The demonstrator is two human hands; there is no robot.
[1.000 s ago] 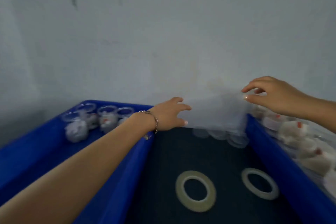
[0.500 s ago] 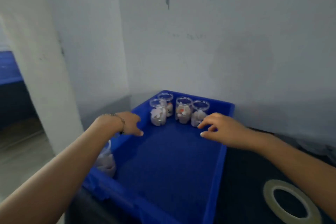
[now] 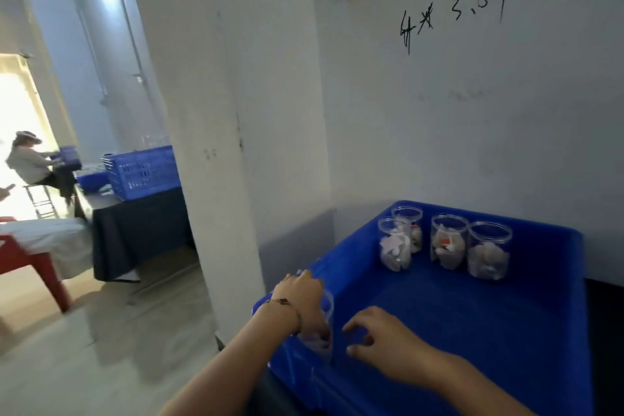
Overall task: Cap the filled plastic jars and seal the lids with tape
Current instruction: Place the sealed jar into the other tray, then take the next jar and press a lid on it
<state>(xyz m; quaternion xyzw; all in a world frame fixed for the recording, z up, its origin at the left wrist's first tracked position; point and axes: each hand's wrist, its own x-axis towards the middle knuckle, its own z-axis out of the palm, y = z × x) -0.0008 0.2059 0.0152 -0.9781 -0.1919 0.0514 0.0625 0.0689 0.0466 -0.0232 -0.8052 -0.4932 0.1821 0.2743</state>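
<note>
White wall with scribbled numbers behind blue tray [image 3: 526, 331], four uncapped filled jars [image 3: 449, 241] at tray's 12 o'clock, left hand [image 3: 302, 302] grasping a fifth jar [image 3: 326, 328] at 9 o'clock rim, right hand [image 3: 381, 336] just beside it, fingers loosely curled, holding nothing.

blue tray [image 3: 540, 331], clear jars [image 3: 489, 250], white wall [image 3: 472, 145]

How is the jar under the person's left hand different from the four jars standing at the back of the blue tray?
The near jar sits at the blue tray's front left edge, while the four back jars stand grouped by the far wall. The left hand grips the near jar from above; nothing touches the back jars. The near jar is mostly hidden; the back jars show their pale contents plainly. All are clear plastic, and the back four have no lids.
</note>
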